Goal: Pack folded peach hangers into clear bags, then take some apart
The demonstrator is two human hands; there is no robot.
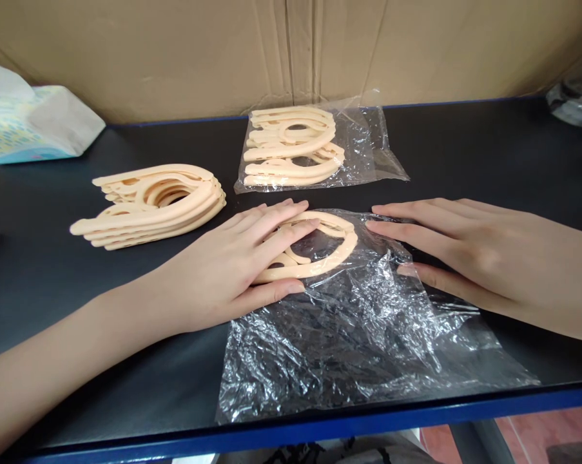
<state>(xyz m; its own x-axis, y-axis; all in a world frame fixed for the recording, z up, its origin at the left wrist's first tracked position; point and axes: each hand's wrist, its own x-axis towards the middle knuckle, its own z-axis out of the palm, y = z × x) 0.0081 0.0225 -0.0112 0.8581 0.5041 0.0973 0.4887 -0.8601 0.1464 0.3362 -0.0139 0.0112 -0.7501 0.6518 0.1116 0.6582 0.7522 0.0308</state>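
A cream plastic folding hanger point(336, 261) lies folded flat inside a clear plastic bag point(320, 361) on the black table. My left hand point(223, 270) rests over the hanger's left part, fingers stretched out, hiding that end. At the bag's right side is my right hand point(479, 251), with its fingers extended and apart. Its fingertips meet the film's upper right edge, and I cannot tell whether the thumb is under the film. The lower part of the bag spreads flat and crinkled toward the table's front edge.
A stack of folded cream hangers point(174, 209) sits at the left. Behind my hands lies another clear bag point(368, 148) holding several hangers. A tissue pack point(44, 122) stands at the back left, before a cardboard wall point(174, 58). The table has a blue front edge point(368, 422).
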